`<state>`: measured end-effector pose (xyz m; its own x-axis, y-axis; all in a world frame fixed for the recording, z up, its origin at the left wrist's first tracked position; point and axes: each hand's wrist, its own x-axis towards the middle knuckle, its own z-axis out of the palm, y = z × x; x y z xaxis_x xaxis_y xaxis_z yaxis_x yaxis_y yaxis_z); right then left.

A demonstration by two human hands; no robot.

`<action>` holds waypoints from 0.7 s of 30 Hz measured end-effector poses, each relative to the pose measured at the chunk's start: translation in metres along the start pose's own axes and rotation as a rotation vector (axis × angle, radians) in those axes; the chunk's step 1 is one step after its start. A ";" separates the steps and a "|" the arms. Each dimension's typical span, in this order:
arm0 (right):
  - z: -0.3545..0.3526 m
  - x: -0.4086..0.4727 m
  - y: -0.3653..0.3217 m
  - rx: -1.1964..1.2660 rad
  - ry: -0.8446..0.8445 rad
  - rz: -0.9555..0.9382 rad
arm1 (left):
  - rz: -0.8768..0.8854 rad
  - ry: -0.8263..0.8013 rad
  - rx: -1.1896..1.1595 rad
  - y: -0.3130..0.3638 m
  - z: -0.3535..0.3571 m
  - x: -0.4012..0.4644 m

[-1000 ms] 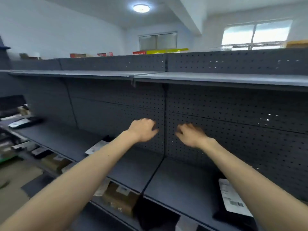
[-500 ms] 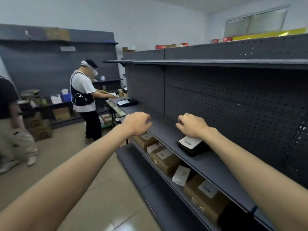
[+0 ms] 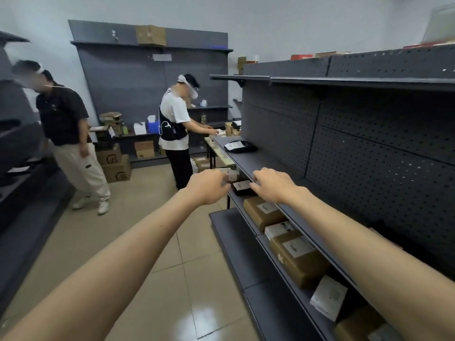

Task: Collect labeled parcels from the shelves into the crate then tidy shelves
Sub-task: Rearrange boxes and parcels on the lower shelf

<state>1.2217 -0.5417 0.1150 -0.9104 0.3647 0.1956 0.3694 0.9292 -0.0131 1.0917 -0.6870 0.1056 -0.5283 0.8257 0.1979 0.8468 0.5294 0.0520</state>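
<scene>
Parcels sit on the grey shelf unit along the right side. On its middle shelf, at the far end, lies a black labeled parcel. Below that shelf's front edge, a small black parcel with a white label lies just beyond both outstretched hands. The left hand has its fingers curled, blurred at the tips; whether they hold anything cannot be told. The right hand hovers over the middle shelf's front edge with fingers bent downward, its fingertips at or just above the small black parcel; contact is unclear. Brown cardboard boxes with white labels line the lower shelf nearer the camera.
</scene>
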 end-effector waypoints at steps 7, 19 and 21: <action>0.029 0.147 0.000 0.068 0.035 -0.063 | -0.076 0.005 0.096 -0.072 0.009 0.091; 0.116 0.317 -0.020 0.056 -0.043 -0.126 | -0.134 -0.038 0.064 -0.194 0.066 0.212; 0.127 0.339 -0.019 0.041 -0.060 -0.097 | -0.107 -0.054 0.060 -0.216 0.081 0.236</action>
<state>0.8821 -0.4283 0.0567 -0.9514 0.2749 0.1387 0.2724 0.9615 -0.0371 0.7793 -0.5907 0.0623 -0.6193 0.7724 0.1409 0.7811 0.6244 0.0108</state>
